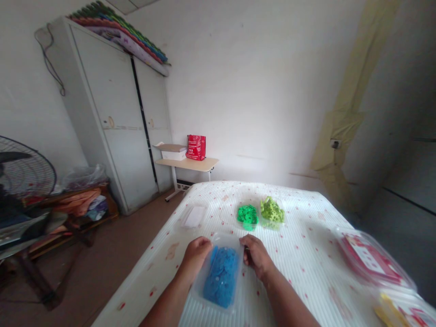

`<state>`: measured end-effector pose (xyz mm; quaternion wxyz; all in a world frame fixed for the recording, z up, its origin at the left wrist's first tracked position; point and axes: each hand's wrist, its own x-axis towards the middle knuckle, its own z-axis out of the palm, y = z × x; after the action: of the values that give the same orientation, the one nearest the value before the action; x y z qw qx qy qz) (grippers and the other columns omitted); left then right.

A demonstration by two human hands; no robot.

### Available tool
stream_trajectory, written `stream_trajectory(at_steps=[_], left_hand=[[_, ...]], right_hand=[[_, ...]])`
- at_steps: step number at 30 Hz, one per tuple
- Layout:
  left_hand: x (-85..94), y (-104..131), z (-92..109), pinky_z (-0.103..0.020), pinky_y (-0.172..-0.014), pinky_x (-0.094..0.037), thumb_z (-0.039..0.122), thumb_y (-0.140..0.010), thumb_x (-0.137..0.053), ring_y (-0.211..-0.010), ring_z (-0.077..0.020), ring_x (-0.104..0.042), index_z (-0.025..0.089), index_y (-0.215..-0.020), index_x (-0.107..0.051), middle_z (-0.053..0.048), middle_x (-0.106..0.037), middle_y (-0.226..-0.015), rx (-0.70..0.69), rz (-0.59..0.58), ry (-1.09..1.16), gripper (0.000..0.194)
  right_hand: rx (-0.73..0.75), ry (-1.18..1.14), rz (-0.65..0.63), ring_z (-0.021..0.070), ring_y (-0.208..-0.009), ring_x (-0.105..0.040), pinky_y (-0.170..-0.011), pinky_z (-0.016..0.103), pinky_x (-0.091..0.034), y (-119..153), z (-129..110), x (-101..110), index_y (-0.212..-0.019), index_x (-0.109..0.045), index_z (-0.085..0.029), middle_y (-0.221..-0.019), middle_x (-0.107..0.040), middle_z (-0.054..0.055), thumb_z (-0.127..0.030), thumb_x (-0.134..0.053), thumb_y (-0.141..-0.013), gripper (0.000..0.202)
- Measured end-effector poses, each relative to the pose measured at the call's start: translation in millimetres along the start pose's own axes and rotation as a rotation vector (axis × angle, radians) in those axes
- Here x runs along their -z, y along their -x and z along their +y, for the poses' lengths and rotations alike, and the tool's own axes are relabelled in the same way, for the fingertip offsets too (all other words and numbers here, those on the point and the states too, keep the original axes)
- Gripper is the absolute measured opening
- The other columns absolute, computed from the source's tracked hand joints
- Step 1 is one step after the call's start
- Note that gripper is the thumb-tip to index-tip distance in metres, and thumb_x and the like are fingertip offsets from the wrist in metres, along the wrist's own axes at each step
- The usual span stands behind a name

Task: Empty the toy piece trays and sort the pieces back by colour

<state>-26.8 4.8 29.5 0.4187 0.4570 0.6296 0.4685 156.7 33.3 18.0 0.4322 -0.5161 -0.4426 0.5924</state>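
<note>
The fingertips of the left hand (195, 254) are pinched at the far left corner of a clear, rectangular plastic box filled with small blue pieces (221, 278). The right hand (256, 255) pinches the rim at the far right corner, its other fingers curled beneath. Neither hand looks clearly nearer to the box. Its long axis runs away from the body, the far end leaning slightly right, and most of its length lies between the forearms, on the body side of the fingertips.

Beyond the blue-filled box and a little to its right is a clear tub of bright green pieces (248, 215); just right of that tub, a clear tub heaped with lime-green pieces (271, 211). Beyond the box on its left lies a flat, clear plastic item with a white rectangle in it (194, 216). Well to the box's right sits a clear-lidded package with red contents (373, 259), and nearer the body from that, a yellow and red packet (405, 313). All rest on a white, ribbed tablecloth with small red motifs (293, 272).
</note>
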Motion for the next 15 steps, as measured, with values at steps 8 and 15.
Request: stream_trajectory(at_steps=[8,15], left_hand=[[-1.3,1.1,1.4,-0.02,-0.039,-0.026,0.039,-0.056,-0.053,-0.039,-0.0076,-0.037,0.019,-0.057,-0.05,0.008,-0.04,-0.042,0.009,0.007,0.0,0.021],[-1.0,4.3,0.7,-0.019,-0.039,-0.026,0.041,-0.057,-0.056,-0.04,-0.0076,-0.036,0.018,-0.059,-0.052,0.009,-0.04,-0.043,-0.003,0.012,0.009,0.024]], right_hand=[[0.062,0.02,0.017,0.0043,-0.031,-0.031,-0.037,0.019,-0.021,2.3,-2.9,-0.6,-0.058,-0.041,-0.02,-0.033,-0.04,-0.011,-0.037,-0.055,-0.064,0.022],[0.062,0.062,0.028,0.0062,-0.029,-0.036,-0.035,0.019,-0.025,15.2,1.9,-1.6,-0.059,-0.04,-0.022,-0.034,-0.043,-0.009,-0.055,-0.051,-0.071,0.037]])
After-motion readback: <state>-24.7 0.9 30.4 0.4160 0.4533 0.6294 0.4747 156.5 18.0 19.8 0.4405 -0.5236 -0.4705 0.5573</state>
